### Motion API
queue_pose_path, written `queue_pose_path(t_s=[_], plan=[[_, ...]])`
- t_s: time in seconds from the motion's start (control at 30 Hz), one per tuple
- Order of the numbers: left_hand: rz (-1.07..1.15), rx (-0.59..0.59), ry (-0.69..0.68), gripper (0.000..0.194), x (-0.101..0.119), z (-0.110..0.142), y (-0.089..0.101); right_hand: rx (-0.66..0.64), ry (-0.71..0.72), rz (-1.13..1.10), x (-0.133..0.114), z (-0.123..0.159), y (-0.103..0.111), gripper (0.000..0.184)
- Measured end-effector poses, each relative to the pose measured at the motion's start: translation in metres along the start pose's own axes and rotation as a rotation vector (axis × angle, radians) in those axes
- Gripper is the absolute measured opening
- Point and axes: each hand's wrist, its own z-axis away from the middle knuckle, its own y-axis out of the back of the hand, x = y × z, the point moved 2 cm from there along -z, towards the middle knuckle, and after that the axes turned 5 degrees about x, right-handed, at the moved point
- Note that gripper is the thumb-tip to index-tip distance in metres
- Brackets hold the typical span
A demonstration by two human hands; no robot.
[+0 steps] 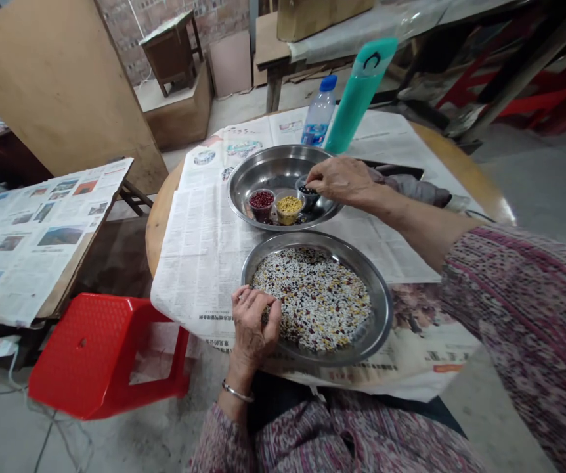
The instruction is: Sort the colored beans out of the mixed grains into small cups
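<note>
My right hand (339, 182) reaches over a steel plate (278, 167), its fingertips bunched at a small glass cup of black beans (307, 194). Whether those fingers grip the cup or pinch beans, I cannot tell. Next to that cup on the plate stand a cup of red beans (262, 205) and a cup of yellow grains (289, 209). My left hand (256, 325) rests at the near edge of a second steel plate (376, 309), fingers curled against its spread of mixed white rice, dark beans and yellow grains (315, 299). A metal bangle (238, 391) circles my left wrist.
Newspaper (204, 263) covers the round wooden table (157, 236). A water bottle (319, 112) and a teal flask (359, 95) stand behind the plates. A red plastic stool (106, 355) is at the lower left, beside a newspaper-covered board (41, 236).
</note>
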Motion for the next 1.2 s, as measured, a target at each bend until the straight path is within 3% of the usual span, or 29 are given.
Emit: queue_pose_path(t_s=[0.23,0.4,0.5,0.63,0.73,0.8,0.87,1.0,1.07,1.2], plan=[[-0.015,0.008,-0.015,0.023,-0.002,0.0,-0.001,0.035,-0.037,-0.039,-0.002,0.001,0.001,0.022],[-0.017,0.025,-0.024,0.023,-0.002,-0.001,-0.002,0.13,-0.041,-0.145,-0.007,0.019,0.017,0.024],[-0.018,0.025,-0.023,0.022,-0.003,0.0,-0.002,0.179,0.064,-0.326,-0.011,0.061,0.024,0.022],[-0.016,0.006,-0.012,0.02,-0.003,0.001,-0.002,-0.131,0.457,-0.529,-0.029,0.156,0.012,0.02],[-0.023,-0.001,-0.01,0.022,-0.003,0.001,-0.002,-0.306,0.682,-0.454,-0.046,0.22,-0.006,0.024],[-0.029,0.001,-0.016,0.022,-0.003,0.0,-0.002,-0.338,0.782,-0.382,-0.051,0.24,-0.018,0.028],[-0.034,0.006,-0.022,0.022,-0.003,0.0,-0.001,-0.242,0.757,-0.282,-0.046,0.236,-0.027,0.027],[-0.049,0.001,-0.014,0.021,-0.004,0.0,-0.001,-0.026,0.475,-0.109,-0.022,0.198,-0.038,0.026],[-0.055,-0.002,-0.009,0.021,-0.005,0.001,-0.001,0.014,0.364,-0.087,-0.018,0.186,-0.041,0.028],[-0.002,0.034,0.0,0.018,-0.005,0.001,0.0,-0.002,0.353,-0.253,-0.047,0.194,-0.047,0.026]])
